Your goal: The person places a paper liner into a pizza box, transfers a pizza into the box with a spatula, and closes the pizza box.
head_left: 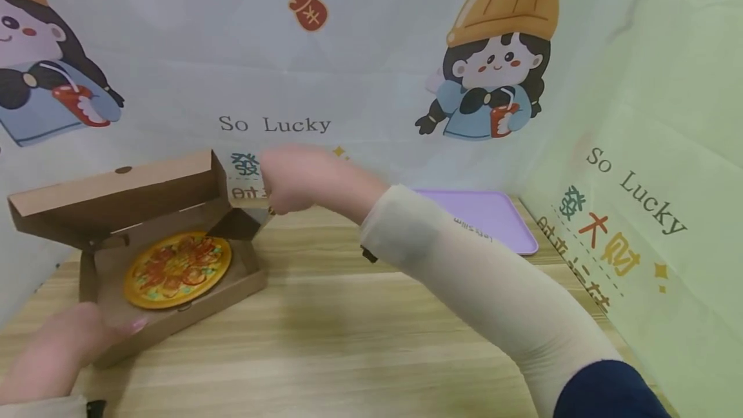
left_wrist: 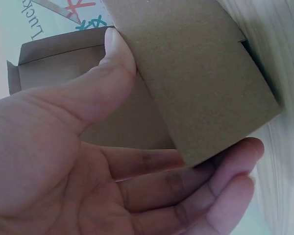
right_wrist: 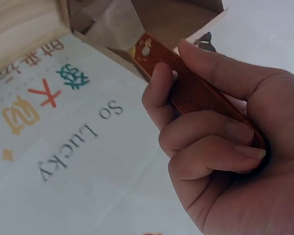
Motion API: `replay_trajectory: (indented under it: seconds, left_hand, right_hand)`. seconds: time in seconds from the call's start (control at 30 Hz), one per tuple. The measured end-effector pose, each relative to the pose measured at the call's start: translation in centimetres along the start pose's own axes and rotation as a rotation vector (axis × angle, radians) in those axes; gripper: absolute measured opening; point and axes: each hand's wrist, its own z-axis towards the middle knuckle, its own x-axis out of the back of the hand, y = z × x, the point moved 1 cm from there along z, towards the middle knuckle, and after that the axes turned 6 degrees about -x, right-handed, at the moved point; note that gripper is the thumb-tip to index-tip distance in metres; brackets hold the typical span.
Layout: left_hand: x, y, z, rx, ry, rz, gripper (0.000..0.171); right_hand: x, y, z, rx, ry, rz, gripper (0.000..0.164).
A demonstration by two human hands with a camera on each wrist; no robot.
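Navy sleeve (head_left: 609, 392) foremost, right hand (head_left: 298, 178) grips a wooden-handled server (right_wrist: 191, 85), blade by the pizza (head_left: 177, 269) in the open box (head_left: 188, 315), whose near wall the left hand (head_left: 89, 332) pinches; step presumably serving, next move likely needing blade slid flat underneath.

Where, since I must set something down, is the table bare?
Table right of the pizza box, in front of the purple tray; the right arm hides part. Crowded: the box, with pizza inside, left hand on it, right hand and tool nearby.
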Motion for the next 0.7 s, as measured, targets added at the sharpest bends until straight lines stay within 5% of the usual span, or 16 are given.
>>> replay_trajectory:
  seconds: [0.17,0.33,0.7]
  left_hand:
    - [0.3,0.2,-0.1,0.001,-0.011,-0.007,0.09]
    - [0.4,0.4,-0.2,-0.005,0.004,0.004,0.087]
    - [0.3,0.3,0.0,0.061,-0.046,-0.041,0.098]
  right_hand:
    - [-2.3,1.1,-0.4,0.015,0.013,0.057,0.042]
    - [-5.3,1.5,-1.1,-0.002,0.075,0.086,0.018]
    - [-9.2,2.1,-2.8,-0.045,0.192,0.212,0.022]
